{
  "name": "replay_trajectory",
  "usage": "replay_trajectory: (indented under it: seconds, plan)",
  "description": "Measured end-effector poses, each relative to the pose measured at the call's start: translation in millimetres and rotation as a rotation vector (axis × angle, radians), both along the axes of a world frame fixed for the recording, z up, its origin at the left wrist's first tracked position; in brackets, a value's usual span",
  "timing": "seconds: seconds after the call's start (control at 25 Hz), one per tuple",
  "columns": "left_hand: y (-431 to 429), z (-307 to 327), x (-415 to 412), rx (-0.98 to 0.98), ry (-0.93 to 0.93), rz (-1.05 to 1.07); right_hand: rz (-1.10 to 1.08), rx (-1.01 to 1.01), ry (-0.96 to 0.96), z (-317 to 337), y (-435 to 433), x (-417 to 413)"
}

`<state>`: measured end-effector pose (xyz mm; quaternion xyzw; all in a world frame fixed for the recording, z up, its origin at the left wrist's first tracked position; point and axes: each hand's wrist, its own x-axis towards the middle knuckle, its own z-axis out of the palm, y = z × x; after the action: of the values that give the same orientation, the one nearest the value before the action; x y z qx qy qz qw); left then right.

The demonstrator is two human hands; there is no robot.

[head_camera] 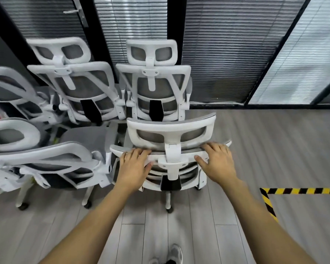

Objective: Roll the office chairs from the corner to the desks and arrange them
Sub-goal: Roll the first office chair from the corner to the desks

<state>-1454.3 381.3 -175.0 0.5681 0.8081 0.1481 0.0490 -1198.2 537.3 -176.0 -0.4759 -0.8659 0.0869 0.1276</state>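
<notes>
Both hands grip one white mesh office chair by the top rail of its backrest, the left hand and the right hand set either side of the headrest post, fingers curled over the rail and thumbs underneath. It stands on the wood floor at the front of the corner cluster, just beside a neighbouring chair and right behind a rear chair. Pulled out crooked, its base could likely catch the neighbour's legs and drag it along; the hazard tape probably marks ground to avoid.
</notes>
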Motion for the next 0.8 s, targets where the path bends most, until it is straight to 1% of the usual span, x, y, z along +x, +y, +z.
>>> replay_trajectory:
  seconds: [0.12, 0.24, 0.32, 0.4, 0.52, 0.68, 0.8]
  plan:
    - [1.8, -15.3, -4.6, 0.069, 0.024, -0.002, 0.039, 0.027, 0.027, -16.1, 9.2, 1.1]
    - [1.2, -19.6, -1.3, 0.079, 0.023, 0.047, 0.032, -0.009, 0.025, -19.6, 3.7, 8.8]
    - [-5.1, -20.3, 2.5, 0.086, 0.039, 0.043, 0.019, -0.022, 0.007, -20.5, -9.4, 15.5]
    - [-16.6, -21.6, 4.2, 0.111, 0.067, -0.023, -0.028, -0.028, 0.011, -19.9, -35.0, 23.5]
    - [-33.4, -25.5, -1.1, 0.148, 0.079, -0.139, -0.122, 0.023, 0.044, -21.7, -87.6, 34.6]
    - [-55.0, -28.7, 2.3, 0.191, 0.023, -0.376, -0.331, 0.074, 0.080, -21.4, -176.5, 54.2]
    - [-68.7, -29.1, 29.3, 0.214, -0.024, -0.538, -0.474, 0.135, 0.087, -20.9, -238.8, 84.4]
